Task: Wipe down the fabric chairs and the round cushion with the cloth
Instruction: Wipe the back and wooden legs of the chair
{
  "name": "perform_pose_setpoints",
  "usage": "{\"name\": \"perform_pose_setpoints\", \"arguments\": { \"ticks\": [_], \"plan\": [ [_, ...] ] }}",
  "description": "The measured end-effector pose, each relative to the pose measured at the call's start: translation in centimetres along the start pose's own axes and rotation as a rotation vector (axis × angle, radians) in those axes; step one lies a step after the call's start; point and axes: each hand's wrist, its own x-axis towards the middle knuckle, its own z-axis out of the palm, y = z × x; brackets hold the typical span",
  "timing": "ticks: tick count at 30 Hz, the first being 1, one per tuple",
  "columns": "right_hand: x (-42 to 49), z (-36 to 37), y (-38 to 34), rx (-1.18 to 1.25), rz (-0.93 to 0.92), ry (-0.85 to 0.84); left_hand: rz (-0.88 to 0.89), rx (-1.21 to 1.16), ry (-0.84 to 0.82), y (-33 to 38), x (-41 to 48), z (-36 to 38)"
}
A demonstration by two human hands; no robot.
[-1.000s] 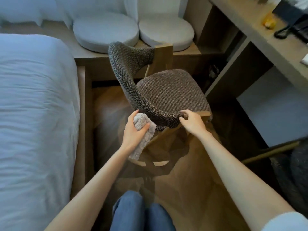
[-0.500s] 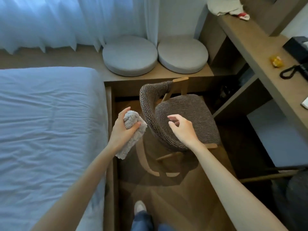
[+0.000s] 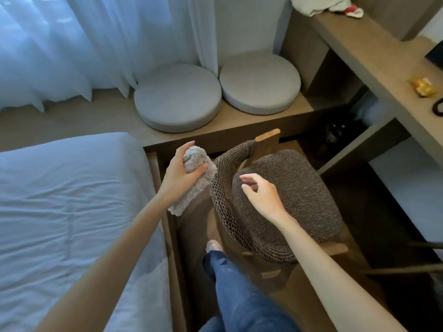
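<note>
A brown woven fabric chair (image 3: 294, 188) with a curved backrest and wooden legs stands in front of me. My left hand (image 3: 179, 174) is shut on a fluffy grey cloth (image 3: 195, 178), held just left of the backrest and apart from it. Above the seat hovers my right hand (image 3: 262, 194), fingers spread, holding nothing. Two round grey cushions (image 3: 177, 97) (image 3: 260, 83) lie side by side on the low wooden bench by the curtain.
A white bed (image 3: 72, 212) fills the left. A wooden desk (image 3: 374, 58) runs along the right with a yellow item (image 3: 423, 86) and a crumpled cloth on it. My leg in jeans (image 3: 237, 291) steps between bed and chair. Dark chair parts show at the right edge.
My right hand let go of the chair's backrest and lifted over the seat. The left hand with the cloth came off the backrest. My view rose and moved forward toward the cushions.
</note>
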Motion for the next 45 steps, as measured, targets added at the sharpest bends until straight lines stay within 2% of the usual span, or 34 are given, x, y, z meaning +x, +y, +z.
{"name": "perform_pose_setpoints", "arguments": {
  "ticks": [4, 8, 16, 23, 28, 36, 42, 45],
  "plan": [
    [6.0, 0.2, -1.5, 0.037, 0.051, -0.016, 0.022, 0.050, -0.055, 1.0, 7.3, -0.8],
    [9.8, -0.4, -2.7, 0.064, 0.111, 0.045, 0.063, 0.093, -0.148, 2.3, 13.5, -0.3],
    [13.7, -0.6, -1.1, 0.151, 0.311, 0.203, 0.220, 0.179, -0.464, 2.9, 24.0, 5.6],
    [16.1, 2.5, -0.3, 0.248, 0.574, 0.511, 0.408, 0.179, -0.869, 2.7, 30.5, 12.1],
    [16.2, 6.8, -0.8, 0.280, 0.667, 0.660, 0.480, 0.128, -1.054, -0.1, 31.1, 13.4],
    [14.6, 13.8, 1.4, 0.114, 0.699, 0.738, 0.426, 0.047, -1.164, -6.5, 28.4, 13.8],
    [12.0, 16.3, 1.3, -0.208, 0.723, 0.735, 0.597, 0.045, -1.123, -10.3, 26.0, 11.7],
    [10.0, 18.9, 0.5, -0.429, 0.741, 0.849, 0.716, 0.044, -1.026, -11.4, 24.5, 8.8]
  ]
}}
